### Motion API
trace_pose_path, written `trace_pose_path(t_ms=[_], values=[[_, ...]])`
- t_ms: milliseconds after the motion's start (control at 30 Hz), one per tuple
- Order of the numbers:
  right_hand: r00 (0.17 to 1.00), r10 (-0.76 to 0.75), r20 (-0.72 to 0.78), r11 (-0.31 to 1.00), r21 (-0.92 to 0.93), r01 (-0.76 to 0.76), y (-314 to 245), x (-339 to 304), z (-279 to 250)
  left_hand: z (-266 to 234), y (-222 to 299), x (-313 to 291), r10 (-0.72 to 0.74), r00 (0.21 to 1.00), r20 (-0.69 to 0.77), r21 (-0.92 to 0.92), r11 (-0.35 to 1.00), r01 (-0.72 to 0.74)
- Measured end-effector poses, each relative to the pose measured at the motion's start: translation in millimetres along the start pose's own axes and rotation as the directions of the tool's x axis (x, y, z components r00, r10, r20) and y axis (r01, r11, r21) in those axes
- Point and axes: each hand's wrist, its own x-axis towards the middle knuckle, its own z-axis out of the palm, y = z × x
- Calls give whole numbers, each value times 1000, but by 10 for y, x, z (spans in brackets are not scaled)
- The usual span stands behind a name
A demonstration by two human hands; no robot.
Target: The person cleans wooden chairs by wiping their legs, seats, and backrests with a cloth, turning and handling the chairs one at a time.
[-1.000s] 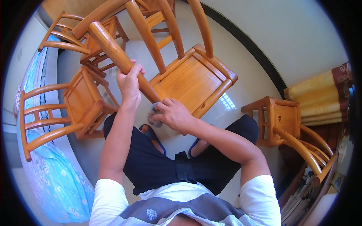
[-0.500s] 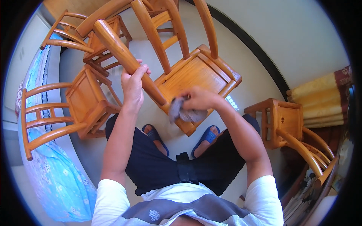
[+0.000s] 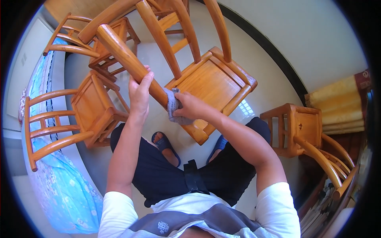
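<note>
A light wooden chair point(image 3: 212, 81) stands right in front of me, its curved armrest rail point(image 3: 119, 49) running up to the left. My left hand point(image 3: 139, 94) is wrapped around that rail just above the seat corner. A little lower on the same rail, my right hand point(image 3: 189, 108) presses a grey cloth point(image 3: 173, 106) against the wood. The cloth is bunched between my fingers and the rail. Below the seat edge both my feet in blue sandals point(image 3: 166, 144) show on the pale tiled floor.
A second wooden chair point(image 3: 71, 115) stands at my left, a third point(image 3: 99, 37) behind it, and another chair point(image 3: 313, 139) at my right. A table with a blue flowered cover point(image 3: 59, 186) runs along the left. A dark skirting line point(image 3: 270, 51) and yellow curtain point(image 3: 341, 103) lie to the right.
My right hand with the grey cloth has slid up from the front seat corner onto the armrest rail, closer to my left hand. The left hand keeps its grip.
</note>
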Motion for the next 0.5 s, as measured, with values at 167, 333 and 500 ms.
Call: trace_pose_path(t_ms=[167, 333, 500], values=[[979, 203, 33, 945, -270, -187, -156, -40, -26, 41, -1, 12, -20, 1000, -23, -16, 1000, 19], [982, 161, -94, 984, -65, -168, -424, 80, -108, -8, -41, 46, 17, 999, -34, -18, 1000, -18], [919, -58, -389, 980, 153, 127, -609, 323, -43, -61, -6, 16, -63, 998, 17, -117, 991, 65]])
